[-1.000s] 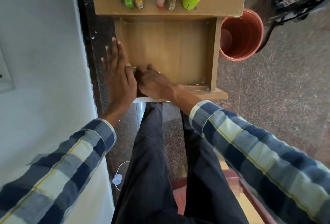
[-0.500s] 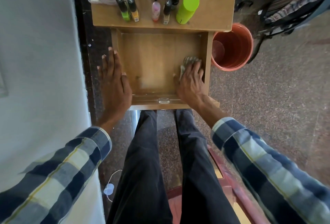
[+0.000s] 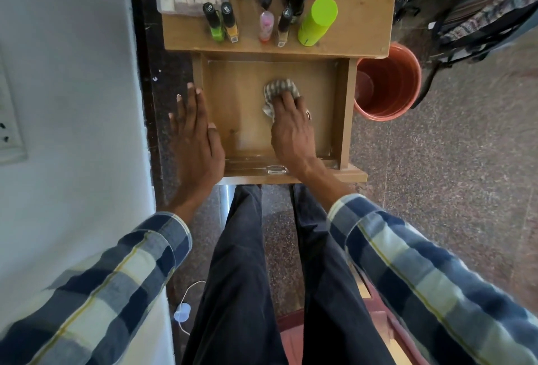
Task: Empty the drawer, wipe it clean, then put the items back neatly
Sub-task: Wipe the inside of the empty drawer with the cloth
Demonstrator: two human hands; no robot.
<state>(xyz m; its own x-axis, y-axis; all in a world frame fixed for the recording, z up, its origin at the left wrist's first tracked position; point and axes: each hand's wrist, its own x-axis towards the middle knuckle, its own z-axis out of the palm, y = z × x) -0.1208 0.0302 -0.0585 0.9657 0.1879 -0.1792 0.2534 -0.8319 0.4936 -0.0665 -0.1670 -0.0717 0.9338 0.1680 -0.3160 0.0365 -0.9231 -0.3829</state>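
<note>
The drawer (image 3: 343,108) stands pulled out below the tabletop (image 3: 369,23), bare inside but for a cloth (image 3: 281,88). The right hand (image 3: 291,128) presses that cloth flat to the drawer floor near the middle, fingers laid out over it, not bunched round it. The cloth looks soft and limp; I judge it will crumple and slide easily, so a flat palm on top suits it better than a pinch. The left hand (image 3: 195,143) lies open, fingers straight, along the drawer's wall at 9 o'clock, seemingly steadying it. At 12 o'clock on the tabletop stand small bottles (image 3: 221,23) and a green can (image 3: 317,22), light but easily tipped, best taken by the body. A bucket (image 3: 387,82) sits at 3 o'clock.
</note>
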